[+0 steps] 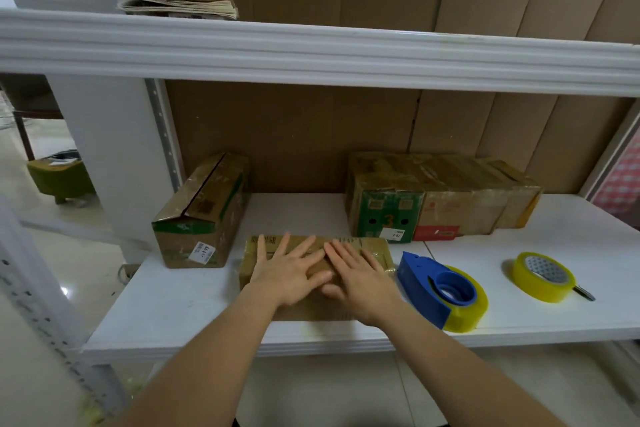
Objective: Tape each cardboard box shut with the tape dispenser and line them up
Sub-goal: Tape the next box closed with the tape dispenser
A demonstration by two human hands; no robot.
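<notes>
Cardboard, glossy with tape, forms the flat box (317, 274) near the front edge of the white shelf (194, 305); both hands lie on its top, fingers spread, gripping nothing. Left hand (289, 272) and right hand (360, 282) touch at the fingertips. Just right of it lies the blue plastic dispenser (436, 286) on its side, loaded with a yellowish roll. Further right sits a spare roll (542, 276), well apart. Behind left, an untaped box (202, 210) stands angled, its top seam open. Behind right, three taped boxes (440, 196) stand side by side, touching. Bare shelf lies between the two groups
</notes>
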